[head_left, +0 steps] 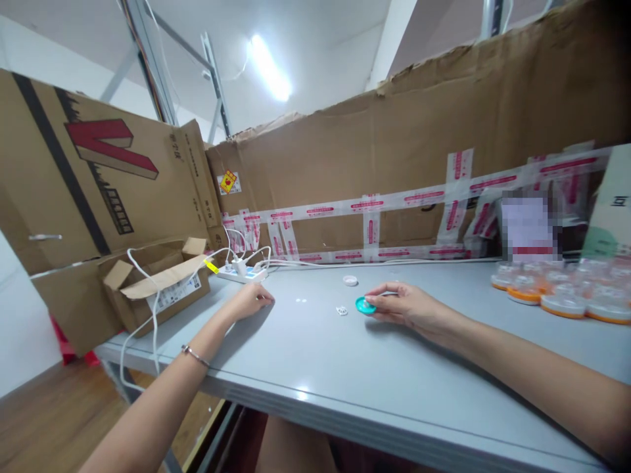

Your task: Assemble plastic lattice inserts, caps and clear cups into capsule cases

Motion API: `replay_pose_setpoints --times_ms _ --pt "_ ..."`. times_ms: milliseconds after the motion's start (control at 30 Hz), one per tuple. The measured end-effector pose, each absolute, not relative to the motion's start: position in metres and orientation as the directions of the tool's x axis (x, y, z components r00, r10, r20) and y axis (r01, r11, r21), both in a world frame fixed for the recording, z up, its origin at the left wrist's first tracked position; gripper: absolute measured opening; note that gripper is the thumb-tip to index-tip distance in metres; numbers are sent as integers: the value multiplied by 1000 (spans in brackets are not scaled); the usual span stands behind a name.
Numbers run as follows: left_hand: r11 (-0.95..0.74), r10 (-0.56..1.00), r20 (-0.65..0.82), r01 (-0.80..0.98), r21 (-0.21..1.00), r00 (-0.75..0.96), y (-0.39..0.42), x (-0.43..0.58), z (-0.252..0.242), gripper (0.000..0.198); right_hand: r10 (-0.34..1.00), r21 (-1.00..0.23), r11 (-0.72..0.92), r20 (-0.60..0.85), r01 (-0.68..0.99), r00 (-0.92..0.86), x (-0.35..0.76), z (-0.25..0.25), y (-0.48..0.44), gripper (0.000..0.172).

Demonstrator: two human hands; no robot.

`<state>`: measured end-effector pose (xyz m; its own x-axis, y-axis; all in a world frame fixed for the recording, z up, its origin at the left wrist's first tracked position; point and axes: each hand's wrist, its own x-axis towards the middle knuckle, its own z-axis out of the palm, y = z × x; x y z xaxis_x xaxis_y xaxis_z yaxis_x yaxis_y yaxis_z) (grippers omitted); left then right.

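Observation:
My right hand (401,303) pinches a small round teal piece (363,306), like a shallow cap, just above the table. Beside it lies a small white toothed part (342,311). Farther back is a white ring-shaped piece (350,280). Two tiny white dots (300,300) show on the tabletop between my hands. My left hand (252,300) rests on the table (296,355) at the left, close to the power strip. Its fingers are curled together, and whatever they may hold is hidden.
A white power strip (242,270) with plugs and cables sits at the back left, near an opened cardboard box (158,282). Several clear-domed pieces with orange-and-white bases (564,303) stand at the right. Taped cardboard (325,164) walls the table's back.

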<state>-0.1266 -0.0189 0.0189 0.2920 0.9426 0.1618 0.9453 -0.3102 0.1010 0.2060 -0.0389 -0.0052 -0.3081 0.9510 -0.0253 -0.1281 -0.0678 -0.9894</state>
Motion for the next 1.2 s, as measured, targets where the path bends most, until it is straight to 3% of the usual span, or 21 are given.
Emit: replay_pose_setpoints --times_ms 400,700,900,1000,1100,1200 --pt "-338 926 113 924 -180 361 -7 -116 13 24 903 -986 -122 -64 -112 -425 199 6 -59 31" --pt "-340 921 71 877 -338 384 -7 -112 9 24 815 -958 -250 -129 -142 -565 193 18 -88 28" --pt "-354 903 126 879 -320 410 -8 -112 13 18 786 -958 -242 -99 -155 -611 194 18 -92 32" --pt "-358 874 241 895 -268 422 -18 -102 20 9 794 -950 -255 -100 -179 -600 193 17 -91 31" --pt "-393 811 395 902 -178 431 -45 -78 29 11 801 -949 -263 -115 -173 -588 192 16 -90 27" --pt "-513 717 518 856 -61 467 -81 -42 36 13 797 -955 -245 -100 -167 -595 191 14 -89 25"
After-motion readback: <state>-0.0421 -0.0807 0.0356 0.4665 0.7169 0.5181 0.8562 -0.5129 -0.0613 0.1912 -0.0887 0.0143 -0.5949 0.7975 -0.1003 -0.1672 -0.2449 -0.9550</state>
